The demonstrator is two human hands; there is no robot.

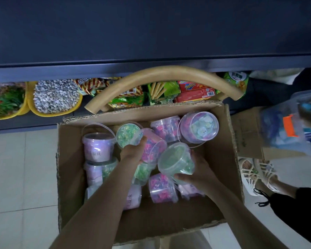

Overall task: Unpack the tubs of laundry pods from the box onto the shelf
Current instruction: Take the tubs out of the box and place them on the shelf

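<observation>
An open cardboard box [72, 159] stands on the floor and holds several clear tubs of laundry pods in pink, purple and green. My left hand [133, 151] grips a tub of pink pods [153, 147], tilted on its side above the others. My right hand [196, 175] holds a tub of green pods [176, 159] from below, its lid turned toward me. Both tubs are raised inside the box. A dark shelf [151, 33] fills the top of the view.
A curved wooden chair back [160, 76] arches over the box's far edge. Snack packets [196, 90] and yellow bins of seeds [56, 97] sit on the low shelf behind. Another person's sandalled feet [258, 174], a second box [248, 133] and a clear plastic container [294, 123] stand at right.
</observation>
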